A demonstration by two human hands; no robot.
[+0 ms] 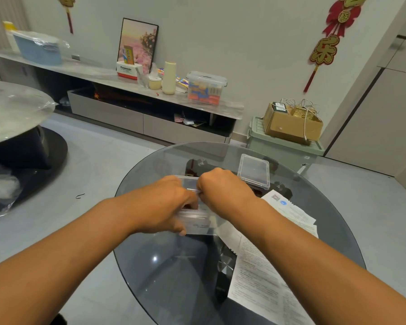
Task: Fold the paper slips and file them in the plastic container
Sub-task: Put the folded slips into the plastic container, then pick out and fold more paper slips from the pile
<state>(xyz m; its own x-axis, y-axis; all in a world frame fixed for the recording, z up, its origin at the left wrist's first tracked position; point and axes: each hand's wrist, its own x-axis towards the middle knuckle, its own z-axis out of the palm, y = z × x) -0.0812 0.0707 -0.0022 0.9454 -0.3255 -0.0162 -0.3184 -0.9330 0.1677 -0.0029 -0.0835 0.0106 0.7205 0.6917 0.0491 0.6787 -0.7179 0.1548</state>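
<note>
Both hands meet over the clear plastic container (192, 181) on the glass tabletop (164, 266). The left hand (167, 202) grips its near wall; the right hand (220, 186) pinches a thin slip's edge, apparently filing it. More paper slips (263, 275) lie under the right forearm, probably next for folding.

Your two forearms are bare from the elbow down, with no sleeves showing. Your left hand (167, 202) and right hand (223, 188) are bare too.

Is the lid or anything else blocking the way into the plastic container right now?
No. The lid lies apart on the glass table, behind and right of the plastic container. Only the left hand and right hand are over its opening, hiding the inside.
</note>
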